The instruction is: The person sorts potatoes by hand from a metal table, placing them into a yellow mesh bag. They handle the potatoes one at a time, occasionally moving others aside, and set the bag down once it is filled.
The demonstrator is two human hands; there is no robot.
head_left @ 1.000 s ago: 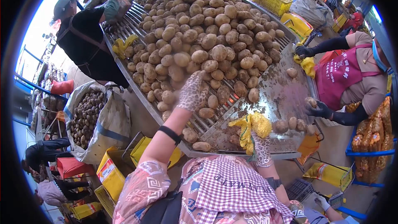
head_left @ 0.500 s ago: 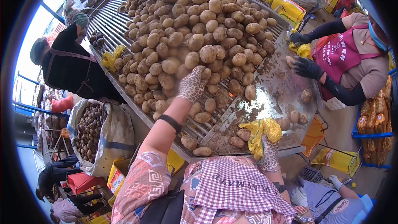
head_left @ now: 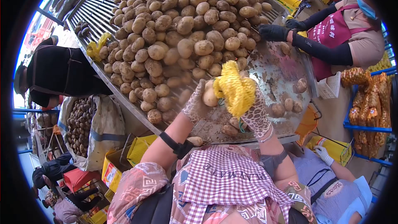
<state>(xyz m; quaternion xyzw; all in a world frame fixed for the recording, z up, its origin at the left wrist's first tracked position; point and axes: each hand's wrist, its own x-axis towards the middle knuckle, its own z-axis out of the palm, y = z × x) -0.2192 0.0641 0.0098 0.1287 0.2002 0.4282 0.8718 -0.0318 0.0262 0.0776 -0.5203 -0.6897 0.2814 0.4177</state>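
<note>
My left hand, in a leopard-print glove, is closed around a potato over the near end of the sorting table. Close beside it, my right hand, gloved alike, grips a yellow mesh bag bunched up in its fingers. The potato is right at the left side of the bag. Beyond my hands a large heap of potatoes covers the slatted rack. Below the bag, a few loose potatoes lie on the metal tray.
Across the tray on the right, a person in a magenta apron reaches with dark gloves toward the heap. Another person in black stands at the left. A white sack of potatoes and yellow baskets flank the table. Filled mesh bags hang at right.
My left hand has come back from the heap with a potato and met the mesh bag, which my right hand has raised. The person opposite has moved a hand toward the heap.
</note>
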